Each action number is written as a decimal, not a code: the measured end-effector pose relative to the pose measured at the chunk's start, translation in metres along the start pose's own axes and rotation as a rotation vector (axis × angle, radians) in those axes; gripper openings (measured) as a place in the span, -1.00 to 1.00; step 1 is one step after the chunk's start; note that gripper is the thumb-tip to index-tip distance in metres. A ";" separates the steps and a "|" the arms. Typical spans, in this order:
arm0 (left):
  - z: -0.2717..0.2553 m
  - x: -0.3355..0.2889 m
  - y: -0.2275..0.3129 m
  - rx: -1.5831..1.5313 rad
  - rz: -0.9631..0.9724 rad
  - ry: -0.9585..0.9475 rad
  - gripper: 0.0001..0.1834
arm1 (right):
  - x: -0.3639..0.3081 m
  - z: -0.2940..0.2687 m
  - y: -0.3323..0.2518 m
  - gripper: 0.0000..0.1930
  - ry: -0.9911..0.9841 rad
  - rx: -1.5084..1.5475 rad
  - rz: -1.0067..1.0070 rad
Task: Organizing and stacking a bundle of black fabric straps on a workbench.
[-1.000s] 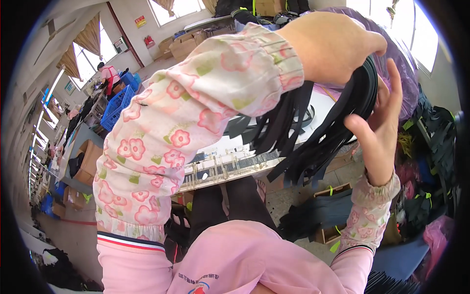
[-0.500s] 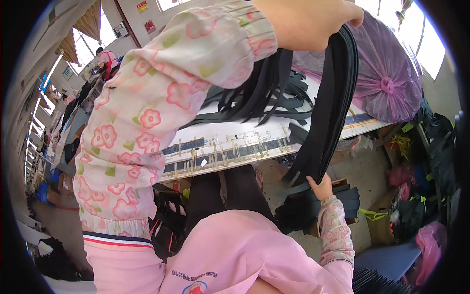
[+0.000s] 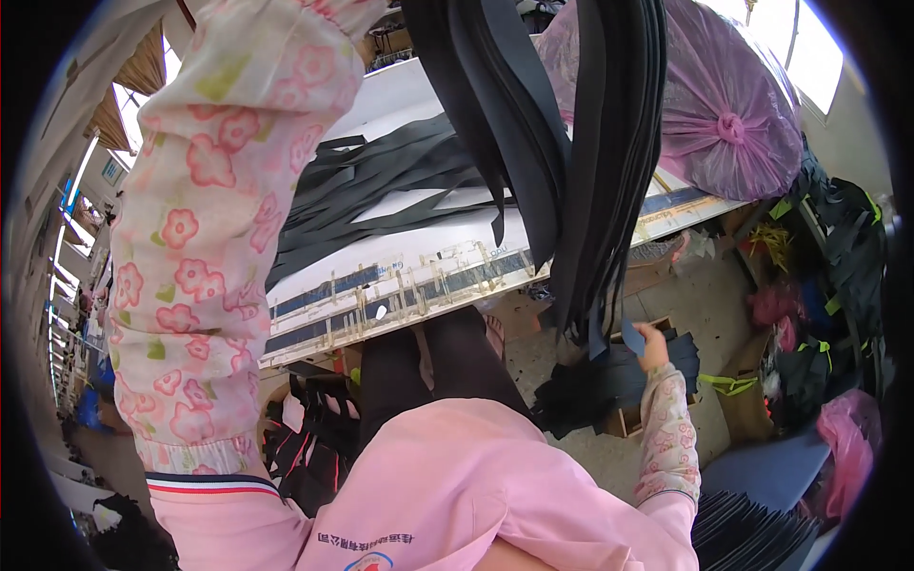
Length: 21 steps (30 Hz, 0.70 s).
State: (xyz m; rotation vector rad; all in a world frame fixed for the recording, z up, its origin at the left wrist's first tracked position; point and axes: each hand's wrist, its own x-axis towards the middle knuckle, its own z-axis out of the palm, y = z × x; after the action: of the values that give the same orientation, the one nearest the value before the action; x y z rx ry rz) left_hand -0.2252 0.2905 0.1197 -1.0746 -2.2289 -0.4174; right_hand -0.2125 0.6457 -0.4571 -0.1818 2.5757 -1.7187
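A thick bundle of long black fabric strips (image 3: 609, 181) hangs from beyond the upper edge, its lower ends dangling past the table's front edge. Beside it, a second group of strips (image 3: 500, 114) drapes down over the tabletop. My left arm, in a flowered sleeve (image 3: 224, 190), reaches up toward the top of the bundle; that hand lies outside the picture. Low on the right, my right hand (image 3: 652, 349) pinches the tip of one black strip (image 3: 632, 338) between thumb and fingers, close to the bundle's lower ends.
More black strips (image 3: 381, 181) lie spread over the white table (image 3: 400, 290), whose front edge is taped. A large purple plastic bag (image 3: 738, 133) sits at its right end. Below are a box (image 3: 628, 419) with a dark pile and a blue seat (image 3: 766, 471).
My left hand has risen out of the picture, and the bundle has swung higher and split into two groups. My right hand has shifted slightly right, from gripping the bundle's ends to a single tip.
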 end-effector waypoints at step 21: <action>-0.018 0.007 -0.001 0.218 0.015 0.082 -0.68 | -0.027 0.107 0.062 -0.82 -0.381 -0.132 0.360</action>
State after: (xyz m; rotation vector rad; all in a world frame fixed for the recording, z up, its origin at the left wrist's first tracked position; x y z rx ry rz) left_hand -0.2217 0.2843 0.1381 -0.9419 -2.1356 -0.2019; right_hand -0.1804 0.5745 -0.5564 -0.0395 2.2712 -1.2539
